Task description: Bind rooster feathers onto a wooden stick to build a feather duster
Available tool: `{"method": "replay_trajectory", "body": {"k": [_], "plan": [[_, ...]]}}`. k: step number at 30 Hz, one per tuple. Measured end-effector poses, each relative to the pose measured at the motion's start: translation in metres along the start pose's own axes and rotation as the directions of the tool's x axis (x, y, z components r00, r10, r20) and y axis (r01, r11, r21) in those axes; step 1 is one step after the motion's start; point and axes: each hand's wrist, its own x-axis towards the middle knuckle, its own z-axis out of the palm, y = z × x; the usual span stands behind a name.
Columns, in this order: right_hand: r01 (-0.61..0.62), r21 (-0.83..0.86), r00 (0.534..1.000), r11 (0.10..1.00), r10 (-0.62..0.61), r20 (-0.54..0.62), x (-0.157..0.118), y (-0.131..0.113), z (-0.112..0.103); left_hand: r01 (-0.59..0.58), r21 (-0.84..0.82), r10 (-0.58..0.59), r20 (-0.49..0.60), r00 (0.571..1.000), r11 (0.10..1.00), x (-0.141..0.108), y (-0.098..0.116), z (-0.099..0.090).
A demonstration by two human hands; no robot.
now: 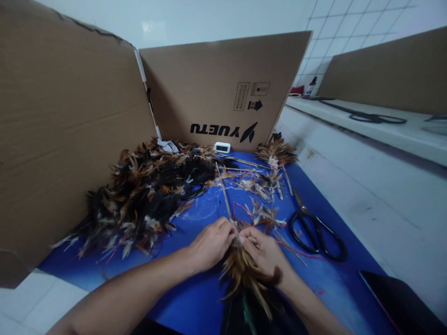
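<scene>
My left hand (213, 243) and my right hand (261, 249) meet low in the middle of the head view, both closed in a pinch at the neck of a feather duster (244, 274). Its brown and black feathers fan out toward me, and a thin stick (224, 193) runs away from my fingers. What lies exactly between the fingertips is too small to make out. Red thread (307, 254) trails to the right of my right hand. Just beyond my hands lies a small tuft of loose feathers (265, 215).
A large heap of brown and black feathers (139, 204) covers the left of the blue table (195, 291). Black-handled scissors (316, 232) lie at right, a dark flat object (401, 302) nearer me. Cardboard panels (209, 83) stand behind a small white digital device (222, 148). Another feather bunch (277, 151) sits back right.
</scene>
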Motion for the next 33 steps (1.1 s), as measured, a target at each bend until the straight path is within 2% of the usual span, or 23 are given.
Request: {"method": "replay_trajectory", "body": {"k": [7, 12, 15, 23, 33], "plan": [[-0.005, 0.013, 1.000, 1.000, 0.005, 0.011, 0.0008, 0.0027, -0.0003, -0.124, 0.214, 0.135, -0.037, 0.990, 0.969, -0.0011, -0.0046, 0.0036], [-0.022, 0.054, 0.999, 0.998, 0.021, 0.026, -0.0002, 0.0007, -0.0005, -0.209, 0.431, 0.209, 0.046, 0.977, 0.878, -0.0028, -0.0020, -0.0006], [-0.006, 0.061, 1.000, 0.998, 0.004, 0.031, -0.0003, 0.0000, -0.0005, -0.272, 0.506, 0.274, 0.074, 0.959, 0.818, -0.0028, -0.0009, -0.0020], [0.015, 0.042, 1.000, 0.999, -0.016, 0.006, 0.0006, 0.0046, 0.0012, -0.343, 0.565, 0.363, 0.082, 0.928, 0.750, -0.0023, -0.0037, -0.0007], [0.008, 0.036, 1.000, 0.999, -0.009, 0.025, 0.0004, 0.0026, -0.0012, -0.361, 0.598, 0.394, 0.081, 0.916, 0.716, -0.0032, -0.0045, -0.0018]]}}
